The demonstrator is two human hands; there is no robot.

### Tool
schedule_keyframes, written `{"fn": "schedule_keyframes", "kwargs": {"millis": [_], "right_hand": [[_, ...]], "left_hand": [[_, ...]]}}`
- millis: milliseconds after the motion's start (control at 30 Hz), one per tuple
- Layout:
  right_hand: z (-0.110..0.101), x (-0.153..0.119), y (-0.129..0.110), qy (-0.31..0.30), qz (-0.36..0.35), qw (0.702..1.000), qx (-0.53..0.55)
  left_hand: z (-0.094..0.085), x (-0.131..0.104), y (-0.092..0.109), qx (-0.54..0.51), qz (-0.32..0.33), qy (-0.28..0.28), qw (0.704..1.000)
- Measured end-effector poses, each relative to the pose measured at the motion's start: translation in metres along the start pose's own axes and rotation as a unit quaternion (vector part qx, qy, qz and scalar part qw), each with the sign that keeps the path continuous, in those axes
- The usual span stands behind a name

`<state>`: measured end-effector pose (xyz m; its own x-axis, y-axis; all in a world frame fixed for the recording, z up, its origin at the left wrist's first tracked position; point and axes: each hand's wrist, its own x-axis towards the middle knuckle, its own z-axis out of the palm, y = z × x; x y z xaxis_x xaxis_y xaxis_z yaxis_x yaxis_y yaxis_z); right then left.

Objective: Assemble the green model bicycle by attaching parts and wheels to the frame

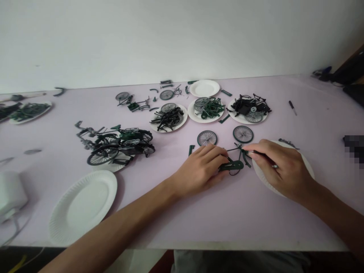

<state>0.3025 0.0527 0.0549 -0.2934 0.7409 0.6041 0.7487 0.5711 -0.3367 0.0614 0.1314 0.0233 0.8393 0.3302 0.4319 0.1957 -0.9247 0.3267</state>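
Head: left fingers (214,152) clasp the probably light, brittle model bicycle (239,165) mid-frame, best there; right fingers (259,146) alongside pinch an indistinct rod (261,153).

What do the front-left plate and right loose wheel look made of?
The front-left plate looks like matte white paper or card, going by its crimped rim. The right loose wheel seems moulded plastic: dull grey spokes and dark green rim, though metal spokes are possible.
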Motion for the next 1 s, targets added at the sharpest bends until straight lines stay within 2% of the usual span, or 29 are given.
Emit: {"fn": "schedule_keyframes", "kwargs": {"millis": [100,300,433,600,700,767,833,933,1000], "right_hand": [[0.001,-0.001,0.002,-0.037,0.017,0.999,-0.02],[0.003,-0.007,0.007,-0.126,-0.007,0.99,-0.061],[0.006,-0.011,0.009,-0.157,-0.015,0.984,-0.082],[0.009,-0.013,0.009,-0.169,-0.005,0.983,-0.068],[0.009,-0.013,0.007,-0.129,0.016,0.99,-0.061],[0.007,-0.01,0.005,-0.098,0.065,0.993,-0.023],[0.004,-0.006,0.001,-0.084,0.161,0.982,0.056],[0.001,0.001,-0.008,-0.091,0.318,0.926,0.181],[0.0,0.003,-0.013,-0.112,0.382,0.884,0.247]], "left_hand": [[-0.001,0.001,-0.001,-0.014,-0.014,0.025,0.999],[-0.002,0.001,0.002,-0.033,-0.043,0.048,0.997],[-0.003,0.0,0.0,0.003,0.0,0.056,0.998],[-0.003,-0.001,0.001,0.055,0.035,0.071,0.995],[-0.006,0.0,0.007,0.057,0.038,0.149,0.986],[-0.007,0.0,0.012,0.074,0.049,0.214,0.973],[-0.008,0.0,0.014,0.109,0.071,0.251,0.959],[-0.008,0.001,0.013,0.149,0.091,0.256,0.951],[-0.01,0.002,0.01,0.168,0.098,0.258,0.946]]}}
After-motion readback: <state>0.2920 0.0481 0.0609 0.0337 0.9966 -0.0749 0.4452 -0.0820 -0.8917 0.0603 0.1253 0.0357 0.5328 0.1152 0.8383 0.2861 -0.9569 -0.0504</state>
